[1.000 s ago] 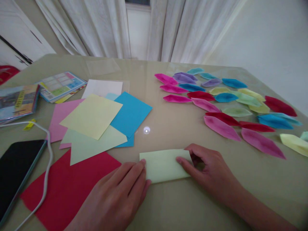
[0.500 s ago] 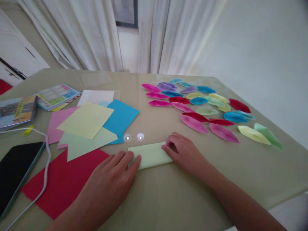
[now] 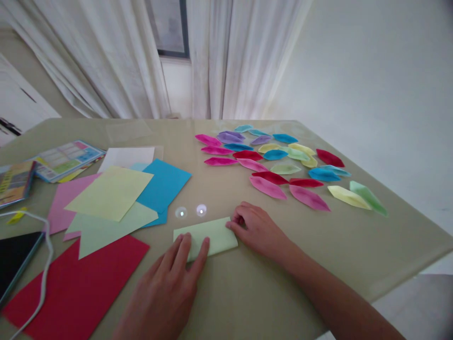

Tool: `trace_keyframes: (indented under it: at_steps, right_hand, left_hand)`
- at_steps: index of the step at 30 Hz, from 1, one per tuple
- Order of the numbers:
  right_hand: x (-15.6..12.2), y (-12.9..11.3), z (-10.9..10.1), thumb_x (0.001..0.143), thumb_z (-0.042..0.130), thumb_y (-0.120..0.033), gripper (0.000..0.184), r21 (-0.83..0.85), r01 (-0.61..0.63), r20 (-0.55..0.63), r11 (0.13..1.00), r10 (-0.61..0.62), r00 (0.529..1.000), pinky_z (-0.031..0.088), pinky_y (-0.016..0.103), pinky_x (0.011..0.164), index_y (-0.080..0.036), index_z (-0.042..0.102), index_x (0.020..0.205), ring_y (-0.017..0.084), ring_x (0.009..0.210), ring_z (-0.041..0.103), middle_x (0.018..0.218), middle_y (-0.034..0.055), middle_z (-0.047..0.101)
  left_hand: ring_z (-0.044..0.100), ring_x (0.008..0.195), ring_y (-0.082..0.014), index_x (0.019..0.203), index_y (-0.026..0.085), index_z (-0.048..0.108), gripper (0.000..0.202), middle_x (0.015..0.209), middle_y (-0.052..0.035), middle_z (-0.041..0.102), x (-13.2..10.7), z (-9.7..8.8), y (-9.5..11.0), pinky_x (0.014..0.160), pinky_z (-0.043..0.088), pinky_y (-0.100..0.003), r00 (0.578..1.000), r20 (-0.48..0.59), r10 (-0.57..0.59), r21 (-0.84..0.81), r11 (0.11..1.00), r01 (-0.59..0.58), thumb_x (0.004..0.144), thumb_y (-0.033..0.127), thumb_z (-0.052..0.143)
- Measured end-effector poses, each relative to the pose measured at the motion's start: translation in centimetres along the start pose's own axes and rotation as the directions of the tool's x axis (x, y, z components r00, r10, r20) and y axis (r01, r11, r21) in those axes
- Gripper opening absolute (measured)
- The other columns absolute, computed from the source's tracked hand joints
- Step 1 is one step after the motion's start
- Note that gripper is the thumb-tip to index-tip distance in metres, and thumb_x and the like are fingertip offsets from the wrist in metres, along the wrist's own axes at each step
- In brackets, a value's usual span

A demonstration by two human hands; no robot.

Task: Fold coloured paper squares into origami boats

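A folded strip of pale green paper point(image 3: 219, 236) lies flat on the table in front of me. My left hand point(image 3: 173, 274) rests on its left part, fingers spread and pressing down. At the strip's upper right corner is my right hand point(image 3: 253, 226), with thumb and forefinger pinched together on the edge. Left of the strip lie loose sheets: a red sheet point(image 3: 85, 288), a light green sheet point(image 3: 109, 231), a yellow sheet point(image 3: 113, 191), a blue sheet point(image 3: 168, 182) and a pink sheet point(image 3: 65, 203).
Several folded paper pieces point(image 3: 269, 186) in many colours spread over the table's right half. A phone point(image 3: 17, 259), a white cable point(image 3: 46, 264) and booklets point(image 3: 71, 158) lie at the left. The table's right edge point(image 3: 410, 267) slopes away beside my right arm.
The view has shifted, so the table's contents sit further left and lower. My left fingers have spread out further over the paper. My right hand still pinches the corner.
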State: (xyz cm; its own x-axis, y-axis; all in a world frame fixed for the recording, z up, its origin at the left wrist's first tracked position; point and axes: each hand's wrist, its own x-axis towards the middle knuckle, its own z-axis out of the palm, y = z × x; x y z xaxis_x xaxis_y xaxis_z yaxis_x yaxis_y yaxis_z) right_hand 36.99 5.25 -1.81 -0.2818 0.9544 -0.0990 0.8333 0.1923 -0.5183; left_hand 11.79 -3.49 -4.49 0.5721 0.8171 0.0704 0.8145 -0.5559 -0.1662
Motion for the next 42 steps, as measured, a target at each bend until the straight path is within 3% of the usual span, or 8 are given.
trace_keyframes:
  at_steps: [6,10,13,20,26,29,35,42]
  right_hand:
    - [-0.7,-0.1,-0.4,0.098,0.073,-0.016,0.006,-0.033,0.175,-0.131,0.984,-0.178,0.975,0.045,0.032,0.080,-0.017,0.067,0.097,0.020,0.089,0.062,0.099,0.0052,0.068]
    - [-1.7,-1.5,0.2,0.108,0.058,-0.025,0.018,-0.165,0.608,-0.097,0.777,-0.626,0.774,0.048,0.035,0.085,-0.018,0.071,0.099,0.020,0.090,0.062,0.100,0.0065,0.073]
    - [-2.4,-2.3,1.1,0.111,0.053,-0.029,0.028,-0.283,0.695,0.060,0.660,-0.712,0.700,0.049,0.035,0.078,-0.019,0.072,0.094,0.019,0.082,0.062,0.094,0.0051,0.075]
    - [-4.0,-3.5,2.2,0.108,0.057,-0.036,0.030,-0.417,0.617,0.125,0.667,-0.631,0.766,0.052,0.038,0.070,-0.013,0.075,0.109,0.024,0.085,0.071,0.100,0.0095,0.078]
    - [-6.7,-3.8,2.9,0.107,0.063,-0.034,0.038,-0.456,0.424,0.079,0.782,-0.439,0.895,0.058,0.038,0.087,-0.010,0.070,0.135,0.028,0.111,0.076,0.140,0.0144,0.073]
    - [-7.8,-2.8,2.5,0.105,0.066,-0.031,0.034,-0.519,0.261,0.005,0.814,-0.302,0.953,0.057,0.041,0.096,-0.011,0.074,0.131,0.029,0.110,0.076,0.138,0.0156,0.074]
    - [-8.7,-1.6,2.1,0.101,0.073,-0.034,0.038,-0.522,0.229,-0.056,0.821,-0.302,0.952,0.053,0.049,0.103,-0.013,0.073,0.133,0.035,0.121,0.068,0.137,0.0158,0.075]
    - [-9.4,-1.5,3.9,0.106,0.065,-0.033,0.036,-0.465,0.173,-0.190,0.868,-0.289,0.938,0.054,0.051,0.105,-0.012,0.072,0.134,0.034,0.122,0.067,0.141,0.0179,0.072]
  left_hand:
    - [0.057,0.145,-0.0356,0.158,0.025,0.055,0.072,0.162,-0.0083,0.057,-0.4,0.3,-0.4,0.101,0.062,-0.044,0.995,-0.061,0.077,-0.009,0.997,-0.078,0.089,0.009,0.051]
    - [0.054,0.147,-0.0375,0.156,0.021,0.059,0.068,0.165,-0.0090,0.054,-0.3,0.7,-0.1,0.103,0.061,-0.046,0.995,-0.067,0.079,-0.006,0.997,-0.079,0.088,0.013,0.053]
    - [0.056,0.145,-0.0423,0.152,0.016,0.063,0.065,0.161,-0.0145,0.058,-0.1,0.9,0.5,0.104,0.060,-0.051,0.994,-0.086,0.067,-0.029,0.997,-0.069,0.088,0.019,0.055]
    - [0.054,0.145,-0.0494,0.157,0.010,0.056,0.066,0.160,-0.0248,0.055,-0.2,0.8,1.5,0.111,0.051,-0.061,0.993,-0.118,0.026,-0.075,0.997,-0.035,0.094,0.031,0.056]
    - [0.047,0.153,-0.0415,0.163,0.019,0.049,0.069,0.169,-0.0183,0.045,-1.3,0.8,0.2,0.119,0.043,-0.056,0.985,-0.167,0.039,-0.097,0.994,-0.056,0.101,0.048,0.059]
    - [0.048,0.153,-0.0392,0.163,0.019,0.048,0.072,0.168,-0.0193,0.046,-2.0,0.7,-1.1,0.123,0.037,-0.060,0.983,-0.167,0.081,-0.074,0.993,-0.095,0.102,0.056,0.058]
    - [0.049,0.153,-0.0382,0.159,0.026,0.055,0.063,0.167,-0.0132,0.050,-3.3,0.8,-3.2,0.121,0.041,-0.057,0.975,-0.201,0.095,-0.028,0.994,-0.103,0.103,0.054,0.061]
    - [0.058,0.144,-0.0390,0.146,0.011,0.067,0.059,0.158,-0.0206,0.058,-5.1,0.5,-4.4,0.119,0.047,-0.057,0.976,-0.214,0.036,-0.089,0.994,-0.056,0.107,0.052,0.050]
